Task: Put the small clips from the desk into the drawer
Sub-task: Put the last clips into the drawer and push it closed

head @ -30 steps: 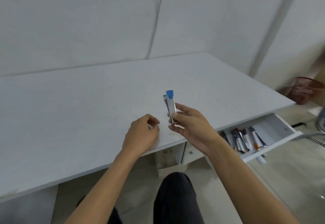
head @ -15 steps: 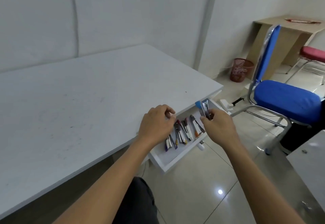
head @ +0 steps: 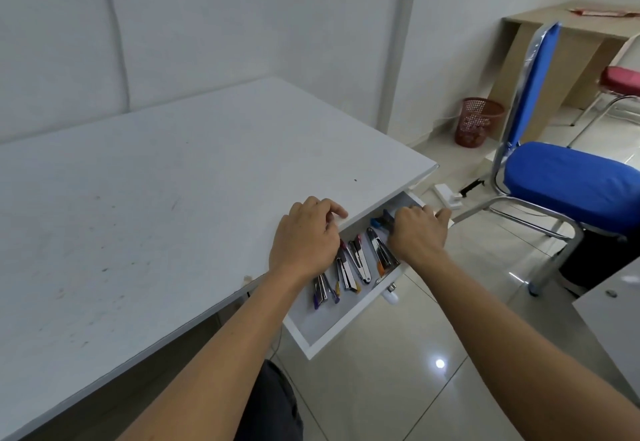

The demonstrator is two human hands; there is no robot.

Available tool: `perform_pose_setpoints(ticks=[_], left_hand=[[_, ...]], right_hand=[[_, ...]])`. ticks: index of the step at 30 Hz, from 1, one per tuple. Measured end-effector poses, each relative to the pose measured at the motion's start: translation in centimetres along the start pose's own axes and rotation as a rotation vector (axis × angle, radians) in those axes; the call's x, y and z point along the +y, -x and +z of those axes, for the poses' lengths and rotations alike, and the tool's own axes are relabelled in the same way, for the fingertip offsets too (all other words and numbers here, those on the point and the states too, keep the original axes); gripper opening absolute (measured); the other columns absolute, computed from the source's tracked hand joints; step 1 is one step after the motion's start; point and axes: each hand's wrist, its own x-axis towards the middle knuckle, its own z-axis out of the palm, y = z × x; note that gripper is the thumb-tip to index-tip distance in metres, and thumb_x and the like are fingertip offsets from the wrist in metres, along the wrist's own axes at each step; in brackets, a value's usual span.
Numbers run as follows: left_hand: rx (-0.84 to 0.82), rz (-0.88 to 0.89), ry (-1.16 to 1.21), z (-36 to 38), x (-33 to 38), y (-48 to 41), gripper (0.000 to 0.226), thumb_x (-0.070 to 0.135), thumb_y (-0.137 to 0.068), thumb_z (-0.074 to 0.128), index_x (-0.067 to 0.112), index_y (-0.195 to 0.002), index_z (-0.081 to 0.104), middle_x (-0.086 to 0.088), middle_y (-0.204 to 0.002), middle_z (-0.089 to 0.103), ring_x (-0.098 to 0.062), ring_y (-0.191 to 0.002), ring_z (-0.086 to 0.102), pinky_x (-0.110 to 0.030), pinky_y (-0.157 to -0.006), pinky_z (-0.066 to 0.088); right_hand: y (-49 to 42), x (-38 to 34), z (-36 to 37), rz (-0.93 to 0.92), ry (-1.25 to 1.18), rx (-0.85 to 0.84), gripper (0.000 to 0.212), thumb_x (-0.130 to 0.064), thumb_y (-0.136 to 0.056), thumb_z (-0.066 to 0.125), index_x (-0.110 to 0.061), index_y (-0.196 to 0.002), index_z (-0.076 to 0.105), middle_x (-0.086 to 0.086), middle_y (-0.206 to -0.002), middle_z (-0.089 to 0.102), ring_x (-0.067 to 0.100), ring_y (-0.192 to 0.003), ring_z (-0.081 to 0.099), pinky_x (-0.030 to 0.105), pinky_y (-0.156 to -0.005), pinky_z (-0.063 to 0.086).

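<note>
The white drawer (head: 332, 331) stands pulled out under the right end of the white desk (head: 173, 215). Several metal clips with coloured tips (head: 358, 260) lie side by side in it. My right hand (head: 419, 232) is low over the drawer's far end, palm down, closed on a blue-tipped clip (head: 381, 221) that sticks out to its left. My left hand (head: 304, 239) rests with curled fingers on the desk's front edge, just above the clips, and nothing shows in it. I see no clips on the desk top.
A blue chair (head: 568, 180) with a chrome frame stands right of the drawer. A red mesh bin (head: 476, 121) sits by the wall, a white power strip (head: 448, 194) lies on the tiled floor, and a grey table corner (head: 616, 319) juts in at right.
My view swung right toward the drawer. My right hand carried the blue-tipped clip from above the desk down into the drawer. My left hand slid along the desk edge to beside the drawer.
</note>
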Motion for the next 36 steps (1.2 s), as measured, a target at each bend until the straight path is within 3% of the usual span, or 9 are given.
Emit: perform_pose_setpoints(ticks=[5,10,17,19,22,24,26,30,36], left_hand=[[0.027,0.006,-0.015,0.0,0.2,-0.1,0.03,0.019,-0.094,0.04,0.036,-0.102,0.063,0.013,-0.096,0.053,-0.011,-0.096,0.049,-0.031,-0.084,0.04],[0.02,0.012,-0.051,-0.1,-0.1,0.0,0.029,0.02,-0.092,0.041,0.032,-0.107,0.063,0.008,-0.105,0.055,-0.014,-0.103,0.049,-0.03,-0.086,0.036],[-0.134,0.061,-0.207,-0.9,-0.7,1.2,0.049,0.036,-0.099,0.036,0.02,-0.146,0.037,-0.003,-0.156,0.03,-0.022,-0.145,0.018,-0.04,-0.117,0.009],[-0.235,0.101,-0.295,-1.1,-1.3,1.8,0.061,0.047,-0.1,0.029,0.022,-0.155,0.02,0.0,-0.164,0.011,-0.018,-0.15,0.001,-0.041,-0.119,0.0],[-0.269,0.141,-0.34,-1.5,-1.9,2.6,0.065,0.051,-0.1,0.024,0.023,-0.157,0.01,0.001,-0.165,0.003,-0.016,-0.15,-0.005,-0.041,-0.119,-0.004],[-0.273,0.145,-0.327,-1.7,-1.9,2.8,0.063,0.049,-0.101,0.023,0.022,-0.157,0.01,0.001,-0.165,0.003,-0.016,-0.15,-0.005,-0.041,-0.119,-0.004],[-0.274,0.144,-0.324,-1.8,-1.8,2.9,0.063,0.048,-0.101,0.021,0.022,-0.157,0.011,0.0,-0.165,0.003,-0.017,-0.15,-0.005,-0.041,-0.119,-0.004],[-0.266,0.143,-0.313,-1.8,-1.8,2.8,0.06,0.045,-0.102,0.016,0.021,-0.157,0.012,0.001,-0.165,0.005,-0.017,-0.15,-0.004,-0.041,-0.119,-0.004],[-0.257,0.134,-0.31,-1.6,-1.8,2.7,0.057,0.041,-0.103,0.014,0.021,-0.157,0.014,0.002,-0.165,0.007,-0.016,-0.15,-0.003,-0.044,-0.119,-0.001]], right_hand=[[2.3,0.4,0.5,0.052,-0.385,0.172,0.026,-0.008,-0.082,0.056,-0.024,-0.096,0.071,-0.004,-0.099,0.07,0.025,-0.107,0.059,0.046,-0.097,0.027],[8.9,-0.8,2.1,0.087,-0.782,0.345,0.029,-0.006,-0.084,0.065,-0.029,-0.102,0.064,-0.01,-0.1,0.059,0.014,-0.096,0.058,0.037,-0.091,0.034],[13.1,-1.6,5.4,0.344,-1.237,0.082,0.062,-0.013,-0.089,0.066,-0.02,-0.141,0.033,0.006,-0.131,0.044,0.026,-0.116,0.054,0.037,-0.087,0.052],[13.2,-1.7,5.7,0.343,-1.287,0.028,0.078,-0.02,-0.087,0.071,-0.024,-0.151,0.026,0.006,-0.14,0.045,0.024,-0.121,0.053,0.04,-0.093,0.053],[13.7,-1.1,6.4,0.227,-1.302,0.023,0.095,-0.018,-0.081,0.081,-0.035,-0.155,0.023,-0.004,-0.149,0.042,0.003,-0.12,0.05,0.023,-0.092,0.05],[14.0,-0.6,7.4,0.15,-1.323,-0.061,0.113,-0.015,-0.078,0.085,-0.041,-0.158,0.011,-0.005,-0.161,0.031,0.012,-0.13,0.044,0.034,-0.098,0.05],[14.3,-0.5,8.0,0.087,-1.344,-0.121,0.125,-0.016,-0.075,0.088,-0.045,-0.158,0.0,-0.007,-0.167,0.018,0.019,-0.129,0.046,0.03,-0.091,0.052],[14.1,-1.5,8.2,0.11,-1.419,-0.041,0.125,-0.018,-0.071,0.091,-0.046,-0.159,0.007,-0.013,-0.157,0.027,0.011,-0.108,0.062,0.011,-0.063,0.055],[12.5,-4.6,7.6,0.096,-1.408,0.042,0.12,-0.023,-0.073,0.09,-0.042,-0.159,0.009,-0.004,-0.152,0.032,0.011,-0.101,0.062,0.013,-0.072,0.057]])
